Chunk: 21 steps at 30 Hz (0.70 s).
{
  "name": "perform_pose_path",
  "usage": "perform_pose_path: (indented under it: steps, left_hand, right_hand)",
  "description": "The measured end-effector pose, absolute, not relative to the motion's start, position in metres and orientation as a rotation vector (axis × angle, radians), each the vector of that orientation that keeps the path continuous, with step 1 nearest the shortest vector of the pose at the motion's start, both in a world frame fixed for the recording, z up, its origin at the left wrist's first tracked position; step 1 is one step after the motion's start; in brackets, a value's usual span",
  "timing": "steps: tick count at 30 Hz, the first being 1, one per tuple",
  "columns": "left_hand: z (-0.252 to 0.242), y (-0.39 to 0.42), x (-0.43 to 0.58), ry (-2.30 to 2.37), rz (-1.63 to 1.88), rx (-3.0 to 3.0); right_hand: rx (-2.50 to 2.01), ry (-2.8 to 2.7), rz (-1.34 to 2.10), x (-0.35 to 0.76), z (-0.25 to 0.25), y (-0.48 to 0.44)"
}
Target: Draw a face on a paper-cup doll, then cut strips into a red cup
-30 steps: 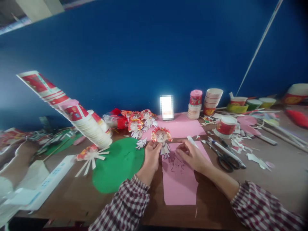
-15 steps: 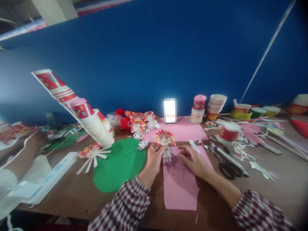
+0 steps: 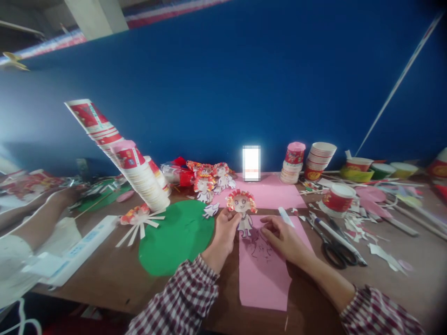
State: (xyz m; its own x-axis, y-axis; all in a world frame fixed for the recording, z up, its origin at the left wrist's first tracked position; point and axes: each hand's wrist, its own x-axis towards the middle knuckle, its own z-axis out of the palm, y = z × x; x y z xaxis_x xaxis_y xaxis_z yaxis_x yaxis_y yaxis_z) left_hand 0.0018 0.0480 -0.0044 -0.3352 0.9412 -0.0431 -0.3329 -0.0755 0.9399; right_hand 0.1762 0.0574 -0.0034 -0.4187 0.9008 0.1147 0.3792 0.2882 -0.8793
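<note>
Between the thumb and fingers of my left hand [image 3: 225,230] is a paper doll [image 3: 245,228], pinched by its left side at the neck. It has a drawn smiling face, curled red, white and yellow paper hair, and a white dress. My right hand [image 3: 282,235] hovers at or rests on the pink paper sheet [image 3: 262,288], fingers loosely bent and thumb a little apart, with nothing visible in it. Dark pen marks cover the sheet below the doll. Whether the right fingertips touch the sheet I cannot tell.
A green paper oval [image 3: 174,242] lies left of my hands, beside a cup cut into strips [image 3: 139,218] and a leaning stack of paper cups [image 3: 143,181]. Finished paper dolls [image 3: 206,184] stand behind. Scissors [image 3: 337,251] and paper scraps lie right. Another person's arm [image 3: 45,214] is far left.
The whole view has shifted slightly, so background things sit a little further right. My left hand keeps its hold on the doll, and the right hand stays over the pink sheet.
</note>
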Motion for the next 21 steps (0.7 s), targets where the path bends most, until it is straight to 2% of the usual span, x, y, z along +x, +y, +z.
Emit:
perform_pose_path:
  steps: [12, 21]
  left_hand:
    - [-0.009, 0.047, 0.002, 1.176, 1.559, 0.852]
    - [-0.016, 0.041, 0.008, 1.152, 1.362, 0.915]
  right_hand:
    - [-1.128, -1.902, 1.041, 0.177, -0.006, 0.057]
    - [-0.986, -1.678, 1.200, 0.177, 0.005, 0.056]
